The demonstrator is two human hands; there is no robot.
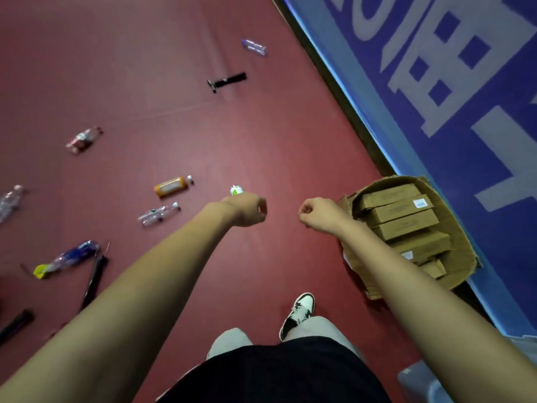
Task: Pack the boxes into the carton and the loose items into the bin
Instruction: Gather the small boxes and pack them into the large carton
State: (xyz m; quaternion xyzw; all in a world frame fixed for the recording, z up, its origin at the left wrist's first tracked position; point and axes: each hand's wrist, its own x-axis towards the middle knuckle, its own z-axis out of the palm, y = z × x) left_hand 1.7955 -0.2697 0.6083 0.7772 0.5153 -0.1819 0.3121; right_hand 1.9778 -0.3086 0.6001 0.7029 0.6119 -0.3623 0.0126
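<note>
- Two hands are showing in the head view, both hovering over the red floor (203, 126) just left of the carton (462, 248). The right hand (316, 212) is sitting almost against the carton's left flap, and the left hand (247, 209) is hanging a little farther left.
- Both hands are curling their fingers into fists, knuckles facing each other, and neither is holding anything visible.
- One carton is standing open against the blue banner wall (436, 82). At least six brown boxes (406, 225) are lying packed side by side inside it, two of them showing white labels.
- Five bottles are lying on the floor left of the carton:
  - one orange bottle (173, 186);
  - one green-labelled bottle (159, 215) just below it;
  - one red-labelled bottle (83, 139) farther left;
  - one edge bottle (10, 202) at the frame's left side;
  - one far bottle (254, 47) well above the carton, near the wall.
- One white-and-green container (236, 189) is showing just beyond the left hand; whether they are touching cannot be told.
- One black razor-shaped tool (228, 80) is lying between the far bottle and the carton.
- Far left of the carton and lower, one blue packet (66, 258), one thin black stick (94, 282) and one black bar (16, 322) are lying near each other.
- One black-and-white shoe (299, 312) is standing below and left of the carton.
- One pale grey-blue object (421, 379) is peeking in below the carton; whether it is the bin cannot be told.
</note>
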